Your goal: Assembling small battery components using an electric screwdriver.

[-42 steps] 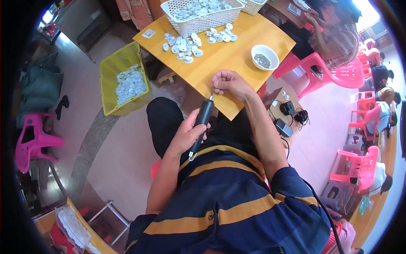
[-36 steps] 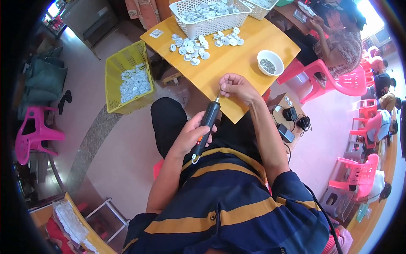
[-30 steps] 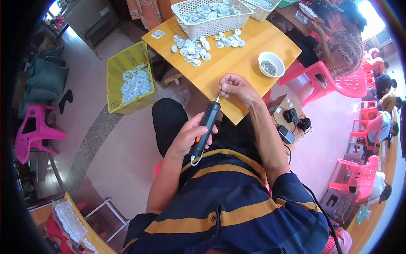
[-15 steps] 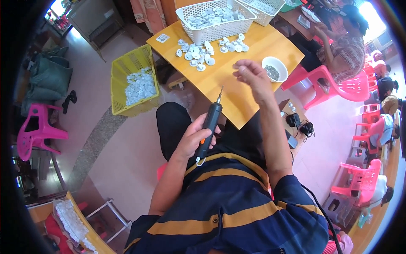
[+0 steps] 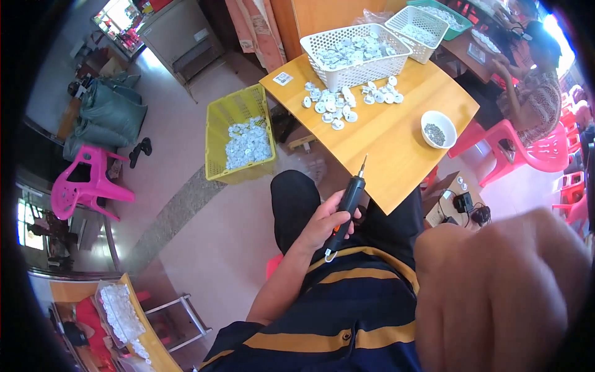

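A black electric screwdriver with an orange button rests in my left hand, which is closed round its body. Its thin metal bit points up and away, near the front corner of the wooden table. Large and blurred, my right hand is lifted close to the camera at the lower right. Its fingers are curled, and whatever they may hold is hidden. On the table lie loose white round plastic parts. A white bowl of small metal pieces, apparently screws, stands at the table's right side.
White baskets of parts stand at the table's back. A yellow crate with more white pieces is on the floor to the left. A pink chair is farther left. At the right, a person sits on another pink chair.
My right hand has moved from beside the bowl up close to the camera. My left hand still holds the screwdriver. The whole view has shifted, so the table appears farther right and lower.
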Demonstrator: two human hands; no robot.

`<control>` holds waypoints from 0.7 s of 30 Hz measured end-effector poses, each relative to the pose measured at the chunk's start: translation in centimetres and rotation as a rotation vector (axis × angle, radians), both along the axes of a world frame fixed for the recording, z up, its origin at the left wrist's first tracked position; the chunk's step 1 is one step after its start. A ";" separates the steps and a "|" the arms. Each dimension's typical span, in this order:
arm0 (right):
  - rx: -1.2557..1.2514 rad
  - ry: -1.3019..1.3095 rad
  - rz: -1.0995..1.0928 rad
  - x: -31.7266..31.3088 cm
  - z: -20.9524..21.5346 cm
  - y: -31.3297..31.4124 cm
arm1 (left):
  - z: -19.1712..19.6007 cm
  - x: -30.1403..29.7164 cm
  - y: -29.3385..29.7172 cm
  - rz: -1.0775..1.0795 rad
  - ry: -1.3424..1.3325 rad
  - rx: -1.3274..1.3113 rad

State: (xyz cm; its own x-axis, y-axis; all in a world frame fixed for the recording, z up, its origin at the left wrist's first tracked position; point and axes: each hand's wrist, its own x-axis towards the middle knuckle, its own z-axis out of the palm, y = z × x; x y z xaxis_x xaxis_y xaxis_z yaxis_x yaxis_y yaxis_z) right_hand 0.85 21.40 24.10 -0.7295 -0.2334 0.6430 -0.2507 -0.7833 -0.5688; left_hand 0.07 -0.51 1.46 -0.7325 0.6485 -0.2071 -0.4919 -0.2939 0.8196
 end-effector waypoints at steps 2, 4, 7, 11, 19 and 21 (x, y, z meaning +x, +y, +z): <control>0.017 0.031 0.040 -0.1 1.1 -3.7 | 0.2 -0.4 0.1 -0.008 0.004 0.022; 0.024 0.052 0.088 -0.5 1.6 -4.8 | 0.1 -0.1 0.0 -0.007 -0.015 0.027; 0.030 0.065 0.152 -1.2 2.3 -4.5 | 0.0 -0.5 0.3 -0.030 0.010 0.012; 0.043 0.084 0.274 0.1 2.4 -3.5 | 0.1 -0.3 -0.2 0.009 0.003 0.013; 0.047 0.103 0.487 -1.5 3.5 -4.2 | -0.3 -0.3 -0.1 0.005 0.002 0.015; 0.040 0.110 0.565 -1.9 3.4 -4.0 | -0.5 -0.2 -0.4 0.022 0.006 0.012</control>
